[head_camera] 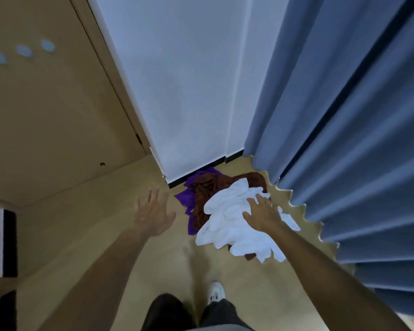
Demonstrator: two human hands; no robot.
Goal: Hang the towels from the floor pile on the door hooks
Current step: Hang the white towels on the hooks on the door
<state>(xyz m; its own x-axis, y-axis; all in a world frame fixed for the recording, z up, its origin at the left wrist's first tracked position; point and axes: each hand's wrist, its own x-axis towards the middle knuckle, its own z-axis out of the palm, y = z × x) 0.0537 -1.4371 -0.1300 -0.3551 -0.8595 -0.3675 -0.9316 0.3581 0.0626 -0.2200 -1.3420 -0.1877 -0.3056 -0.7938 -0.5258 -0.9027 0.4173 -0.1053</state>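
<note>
A pile of towels lies on the floor in the corner below the white wall. A white towel (pixel 234 225) is on top, a brown towel (pixel 206 194) under it, and a purple towel (pixel 189 199) at the bottom left. My right hand (pixel 261 211) reaches down over the white towel with spread fingers; whether it touches the cloth is unclear. My left hand (pixel 153 211) hovers open over the bare floor left of the pile. Three pale round hooks (pixel 24 50) sit on the beige door (pixel 58 115) at the upper left.
A blue curtain (pixel 344 115) hangs along the right side, its hem close to the pile. The white wall (pixel 189 80) closes the corner behind the towels. My legs and a white shoe (pixel 216 292) stand on the beige floor (pixel 153 271) below.
</note>
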